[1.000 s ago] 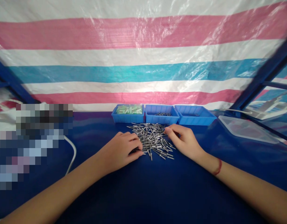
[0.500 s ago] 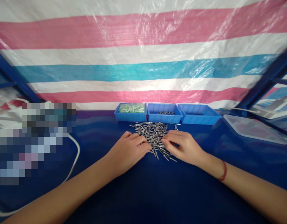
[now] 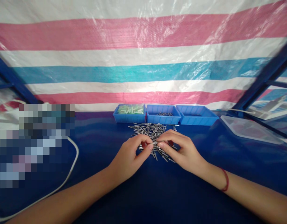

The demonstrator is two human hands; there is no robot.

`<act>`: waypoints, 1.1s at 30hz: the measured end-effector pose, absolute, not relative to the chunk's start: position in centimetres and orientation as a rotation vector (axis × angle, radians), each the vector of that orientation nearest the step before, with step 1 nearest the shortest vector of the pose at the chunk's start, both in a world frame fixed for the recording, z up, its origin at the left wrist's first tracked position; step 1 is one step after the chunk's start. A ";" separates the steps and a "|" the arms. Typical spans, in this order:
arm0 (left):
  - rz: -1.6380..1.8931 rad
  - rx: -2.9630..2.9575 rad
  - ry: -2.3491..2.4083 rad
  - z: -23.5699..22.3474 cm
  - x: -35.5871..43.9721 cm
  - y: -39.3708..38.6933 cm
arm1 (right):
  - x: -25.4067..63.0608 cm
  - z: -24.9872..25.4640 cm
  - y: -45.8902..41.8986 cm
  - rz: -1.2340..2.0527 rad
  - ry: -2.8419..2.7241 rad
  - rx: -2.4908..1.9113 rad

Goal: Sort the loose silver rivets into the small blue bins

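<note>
A heap of silver blind rivets (image 3: 155, 128) lies on the dark blue table. Just over its near side, my left hand (image 3: 131, 154) pinches one end of a single blind rivet (image 3: 154, 143) between thumb and forefinger. My right hand (image 3: 182, 149), with a red cord on its wrist, has thumb and fingers closed on the other end of the same rivet. The fingertips of both hands are close together, and they hide part of the rivet and of the heap.
Behind the heap stand three blue bins in a row: a left bin (image 3: 129, 118) with pale green pieces, a middle bin (image 3: 163, 119) with some rivets, and a right bin (image 3: 197, 120) with a thin piece. A clear lid (image 3: 251, 129) lies right; a white cable (image 3: 74, 161) runs left.
My left hand has risen from the heap and turned so that its thumb and forefinger pinch a rivet. My right hand has come in towards it, closing on the same rivet.
</note>
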State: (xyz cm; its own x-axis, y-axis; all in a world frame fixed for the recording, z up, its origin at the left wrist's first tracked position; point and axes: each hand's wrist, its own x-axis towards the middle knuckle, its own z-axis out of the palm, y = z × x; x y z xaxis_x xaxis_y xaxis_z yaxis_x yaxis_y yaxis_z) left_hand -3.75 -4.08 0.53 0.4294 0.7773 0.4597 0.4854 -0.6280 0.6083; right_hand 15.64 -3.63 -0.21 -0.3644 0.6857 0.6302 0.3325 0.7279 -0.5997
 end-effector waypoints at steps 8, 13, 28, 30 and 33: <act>0.965 2.377 1.017 0.3 -3.8 -4.1 | 15.2 -0.5 -3.6 0.695 -1.804 -0.826; 1.004 2.367 0.993 0.2 -3.7 -3.9 | 15.1 -0.5 -3.7 0.720 -1.817 -0.805; 1.030 2.321 1.034 0.0 -3.7 -3.8 | 15.1 -0.5 -3.8 0.749 -1.786 -0.842; 1.061 2.326 1.034 0.0 -3.7 -3.8 | 15.2 -0.5 -3.9 0.747 -1.794 -0.829; 1.136 2.322 1.034 0.1 -3.7 -3.8 | 15.3 -0.5 -4.0 0.722 -1.815 -0.842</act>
State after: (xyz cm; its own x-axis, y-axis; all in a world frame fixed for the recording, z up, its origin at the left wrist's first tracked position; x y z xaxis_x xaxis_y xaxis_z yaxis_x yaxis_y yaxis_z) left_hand -3.73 -3.79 0.07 0.4107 0.7428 0.5288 0.4569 -0.6695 0.5857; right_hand 15.27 -3.97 -0.49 -0.2892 0.8042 0.5193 0.2276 0.5847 -0.7787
